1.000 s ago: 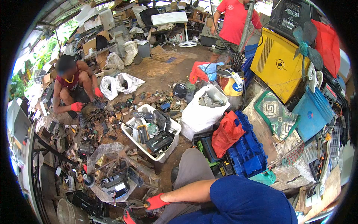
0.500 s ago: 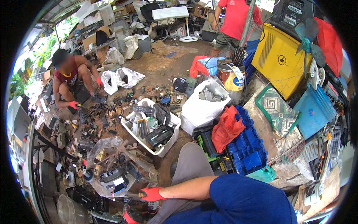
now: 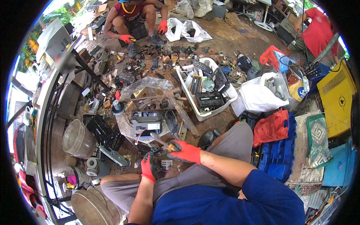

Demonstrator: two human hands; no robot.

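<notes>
My right hand [image 3: 184, 152], in a red and black glove, grips a tool [image 3: 159, 140] with a yellowish handle and metal shaft. Below left of it, my left hand [image 3: 149, 168], similarly gloved, is closed, upright; what it holds is too dark to make out. A small pale metal plate [image 3: 167, 164] lies beside my hands. Just beyond, a dark electronic device [image 3: 146, 123] with a white label and thin wires sits on a worn block [image 3: 127, 140] among rusty scrap.
A white tub [image 3: 202, 116] of electronics, white sack [image 3: 255, 95], red bag [image 3: 270, 127], blue case [image 3: 275, 165] and yellow panel [image 3: 333, 108] lie right. Buckets [image 3: 78, 137] and a metal frame [image 3: 52, 112] stand left. A co-worker [image 3: 127, 15] squats ahead; another person [image 3: 315, 30] stands right.
The view has swung left, bringing my legs and both forearms into sight. My right hand with the tool now angles up and left, above my left hand.
</notes>
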